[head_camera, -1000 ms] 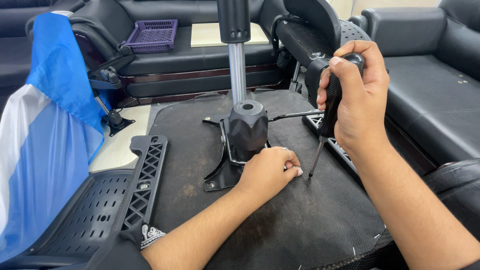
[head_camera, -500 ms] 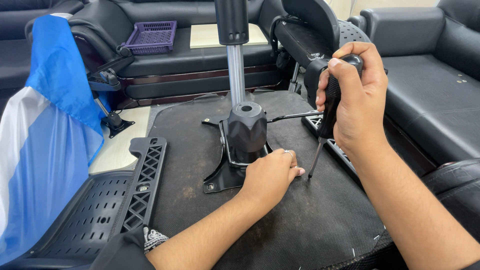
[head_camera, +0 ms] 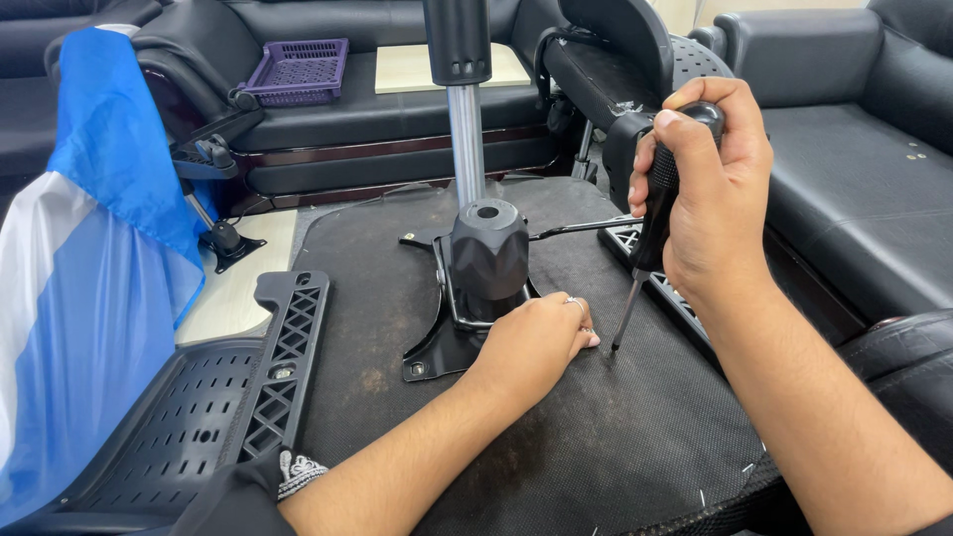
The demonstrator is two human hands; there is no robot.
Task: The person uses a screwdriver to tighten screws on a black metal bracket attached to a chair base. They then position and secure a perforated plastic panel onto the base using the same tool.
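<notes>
Upside-down black fabric office chair seat (head_camera: 556,437) fills the middle and bottom of the frame, flat like a little table. On it, near the middle, sits a black metal seat plate with a chunky black plastic hub (head_camera: 486,253), and a shiny silver post with a black sleeve on top (head_camera: 465,119) stands straight up out of that hub to the top edge.

At the left edge hangs a big blue and white cloth (head_camera: 79,298). Beside it, at the lower left, lies a black plastic chair back full of small holes (head_camera: 179,427), with a black lattice armrest bar (head_camera: 283,367) along the seat's left side. Black leather sofas (head_camera: 854,179) run across the top and down the right side. A purple plastic basket (head_camera: 298,67) sits on the sofa at the upper left.

The left hand (head_camera: 531,342) comes up from the bottom middle. It lies curled on the seat fabric, touching the front of the metal plate, with a ring on one finger. I cannot tell if it has hold of anything under the fingers.

The right hand (head_camera: 710,194), at the upper right, is wrapped tightly around the black handle of a screwdriver (head_camera: 645,248). The thin metal shaft slants down and left, and its tip meets the seat fabric just beside the left hand's fingertips (head_camera: 591,339).
</notes>
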